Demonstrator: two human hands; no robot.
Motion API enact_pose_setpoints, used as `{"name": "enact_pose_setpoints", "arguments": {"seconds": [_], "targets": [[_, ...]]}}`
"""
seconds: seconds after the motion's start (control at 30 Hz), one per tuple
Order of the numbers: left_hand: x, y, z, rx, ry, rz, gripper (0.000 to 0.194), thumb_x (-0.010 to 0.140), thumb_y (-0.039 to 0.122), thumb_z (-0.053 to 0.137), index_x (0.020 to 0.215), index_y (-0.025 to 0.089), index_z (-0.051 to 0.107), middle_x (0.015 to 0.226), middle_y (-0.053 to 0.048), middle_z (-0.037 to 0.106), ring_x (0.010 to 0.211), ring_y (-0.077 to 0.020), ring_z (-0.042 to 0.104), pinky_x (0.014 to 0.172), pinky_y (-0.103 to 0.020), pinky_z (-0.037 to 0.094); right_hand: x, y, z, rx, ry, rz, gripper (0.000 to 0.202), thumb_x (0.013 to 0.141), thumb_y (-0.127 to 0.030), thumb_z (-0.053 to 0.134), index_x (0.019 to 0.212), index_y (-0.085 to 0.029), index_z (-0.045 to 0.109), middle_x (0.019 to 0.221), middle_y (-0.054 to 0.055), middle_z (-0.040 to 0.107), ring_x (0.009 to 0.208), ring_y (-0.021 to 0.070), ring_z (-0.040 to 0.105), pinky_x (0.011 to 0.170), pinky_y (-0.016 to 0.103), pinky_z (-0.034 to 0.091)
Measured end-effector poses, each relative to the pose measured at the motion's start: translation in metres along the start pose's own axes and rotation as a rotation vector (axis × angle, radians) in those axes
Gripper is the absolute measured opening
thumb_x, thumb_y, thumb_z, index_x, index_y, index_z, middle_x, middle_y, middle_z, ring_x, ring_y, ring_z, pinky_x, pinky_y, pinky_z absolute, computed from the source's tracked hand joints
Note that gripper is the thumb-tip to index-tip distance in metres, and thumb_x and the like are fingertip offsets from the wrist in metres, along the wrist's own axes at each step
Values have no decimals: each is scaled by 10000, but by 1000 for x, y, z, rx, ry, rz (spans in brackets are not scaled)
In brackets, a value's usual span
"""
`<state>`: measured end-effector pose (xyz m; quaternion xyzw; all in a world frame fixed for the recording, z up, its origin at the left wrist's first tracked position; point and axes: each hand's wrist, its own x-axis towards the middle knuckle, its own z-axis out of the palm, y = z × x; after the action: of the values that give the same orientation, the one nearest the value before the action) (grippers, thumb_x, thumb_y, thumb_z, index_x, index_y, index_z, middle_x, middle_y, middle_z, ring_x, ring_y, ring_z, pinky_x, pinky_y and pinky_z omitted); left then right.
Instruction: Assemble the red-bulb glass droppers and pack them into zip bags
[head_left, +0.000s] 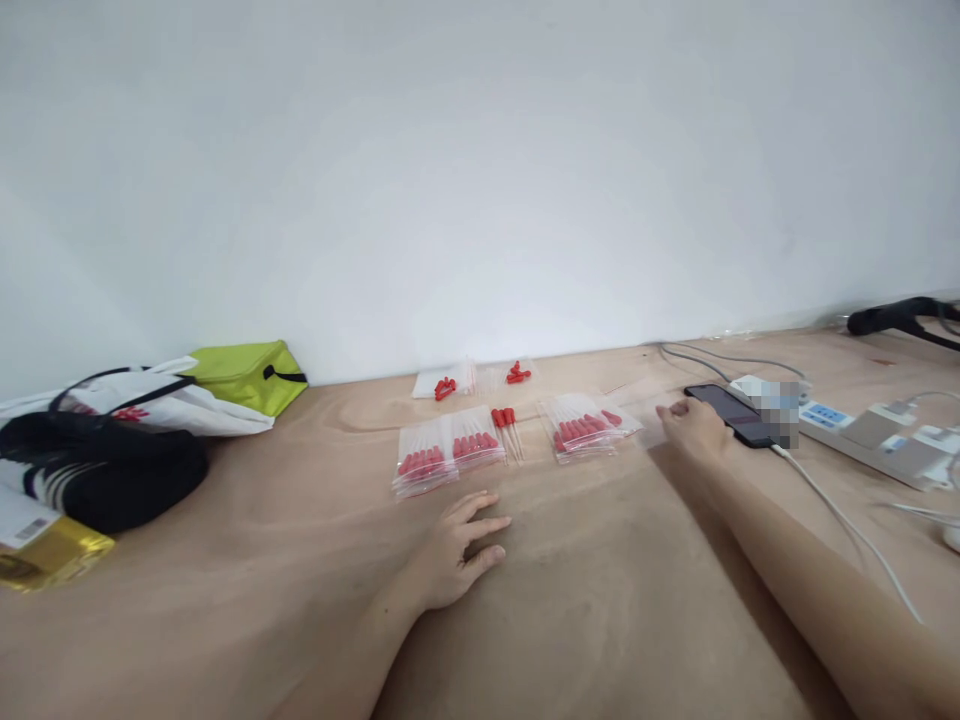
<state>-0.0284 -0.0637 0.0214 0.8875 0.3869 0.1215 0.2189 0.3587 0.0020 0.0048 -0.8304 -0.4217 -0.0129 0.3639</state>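
Note:
My left hand (465, 548) lies on the tabletop with its fingers spread and nothing in them. Just beyond it are zip bags (424, 464) of red-capped, dropper-like pieces. Several loose red-capped droppers (506, 420) with thin pale stems lie beside these bags. Farther right is another stack of filled zip bags (589, 428). My right hand (696, 428) is closed, its fingertips pinched at the edge of a clear plastic bag (641, 400); blur hides the exact grip. A black phone (724, 410) lies right behind this hand.
Two more bags with small red pieces (445, 387) (517, 373) lie near the wall. A power strip (870, 440) and white cable (847, 520) run along the right. At left are a green bag (244, 375), a black bag (112, 470) and a yellow package (56, 550).

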Motion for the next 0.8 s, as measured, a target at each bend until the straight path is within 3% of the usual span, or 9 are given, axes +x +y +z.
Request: {"name": "enact_pose_setpoints", "arguments": {"seconds": [0.07,0.1,0.2,0.27,0.4,0.5,0.67,0.73,0.8], "targets": [[0,-1,0,-11,11,7,346,820,320,507,1161,275,540,1322,-49,415,1236,-250,328,1009,-464,282,-12,-19,-5,190,133,-50,213,712,-400,474,670,-191,461,863,111,577,875,241,542,742,369,393],[0,-1,1,-24,24,12,349,820,321,506,1165,279,535,1318,-46,421,1232,-246,335,1007,-459,286,-21,-31,-8,351,124,-113,229,709,-418,485,679,-198,431,905,104,570,868,216,543,746,342,402],[0,-1,2,-105,89,19,325,839,329,469,1149,270,548,1281,-44,463,1191,-226,395,991,-419,322,-64,-72,-11,882,-115,-148,329,705,-503,508,705,-223,334,985,66,543,775,156,558,689,295,438],[1,0,3,-200,149,-6,324,857,354,433,1138,253,558,1239,-53,505,1146,-216,447,971,-394,349,-103,-93,-9,1099,-293,-85,366,720,-545,491,714,-235,297,892,30,547,720,137,555,669,281,447],[5,2,6,-535,204,-119,459,877,437,357,1291,240,375,1157,-74,562,986,-189,563,872,-364,433,-182,-110,-2,1196,-534,79,416,706,-598,492,703,-238,283,729,-21,521,631,115,522,620,256,442],[7,-1,10,-706,223,-199,586,821,446,466,1331,227,277,1052,-69,584,821,-155,598,758,-320,476,-214,-109,-9,1067,-858,64,445,627,-594,587,661,-221,346,639,-30,523,581,101,501,563,225,417],[7,-8,12,-648,219,-232,508,722,291,597,1197,166,466,903,-36,565,652,-100,539,623,-241,463,-191,-100,-34,599,-1612,-125,464,614,-630,559,542,-178,481,457,-24,499,370,76,434,364,197,308],[5,-9,7,-573,155,-202,435,746,237,558,1171,162,503,806,-11,571,617,-91,518,602,-225,453,-167,-94,-35,435,-1657,-194,465,648,-621,531,520,-174,514,432,-24,490,329,66,388,335,199,263],[4,-9,0,-489,80,-175,407,752,215,545,1157,173,526,757,5,568,595,-86,508,585,-215,449,-147,-87,-27,464,-1407,-288,410,651,-563,576,523,-179,511,415,-47,451,354,65,372,361,201,265]]}}
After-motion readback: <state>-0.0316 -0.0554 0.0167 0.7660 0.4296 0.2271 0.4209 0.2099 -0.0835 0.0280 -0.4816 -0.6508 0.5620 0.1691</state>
